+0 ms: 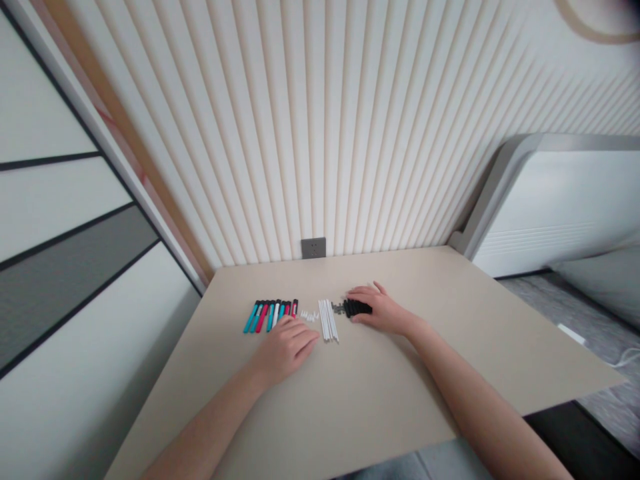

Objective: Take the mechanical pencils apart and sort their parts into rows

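My left hand (286, 348) rests on the table with its fingers loosely curled together, and I see nothing in it. Just beyond it is a row of marker pen barrels (263, 318) in teal, red and white with black ends; the hand partly covers the nearest ones. Small white tips (310, 316) lie beside them. Several thin white sticks (327, 321) lie side by side between my hands. Small grey pieces (339, 309) sit to their right. My right hand (381, 311) spans a row of black caps (356, 308), thumb and fingers apart at its two ends, partly hiding it.
The beige table (330, 407) stands against a ribbed white wall (320, 133) with a dark socket (313, 248). A cabinet (75, 320) rises on the left. To the right are a bed headboard (560, 200) and a pillow (607, 270).
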Tool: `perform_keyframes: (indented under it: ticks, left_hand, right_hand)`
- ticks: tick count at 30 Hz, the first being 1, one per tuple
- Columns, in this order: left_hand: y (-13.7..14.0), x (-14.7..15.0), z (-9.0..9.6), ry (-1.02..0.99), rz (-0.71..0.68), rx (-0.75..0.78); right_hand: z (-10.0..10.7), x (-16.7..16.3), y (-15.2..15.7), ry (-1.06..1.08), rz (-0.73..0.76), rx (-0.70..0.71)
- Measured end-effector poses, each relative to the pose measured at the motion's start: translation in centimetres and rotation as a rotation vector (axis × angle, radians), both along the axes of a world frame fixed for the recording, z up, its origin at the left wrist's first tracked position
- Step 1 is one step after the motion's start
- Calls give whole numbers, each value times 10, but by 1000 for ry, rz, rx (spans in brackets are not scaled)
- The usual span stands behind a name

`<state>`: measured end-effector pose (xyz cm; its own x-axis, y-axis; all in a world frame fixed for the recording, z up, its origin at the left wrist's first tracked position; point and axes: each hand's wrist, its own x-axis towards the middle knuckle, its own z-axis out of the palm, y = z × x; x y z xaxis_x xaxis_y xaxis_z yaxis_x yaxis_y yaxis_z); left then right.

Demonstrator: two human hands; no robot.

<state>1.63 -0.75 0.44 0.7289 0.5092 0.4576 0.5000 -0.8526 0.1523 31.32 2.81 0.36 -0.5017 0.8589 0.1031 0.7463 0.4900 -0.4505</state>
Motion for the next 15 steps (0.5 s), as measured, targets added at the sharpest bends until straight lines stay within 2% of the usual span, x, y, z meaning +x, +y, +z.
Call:
perform_keyframes:
  ticks: [15]
  left_hand:
    - [-1, 1, 2, -4, -3, 0]
  right_hand:
    - [3, -11, -1, 9, 44, 23]
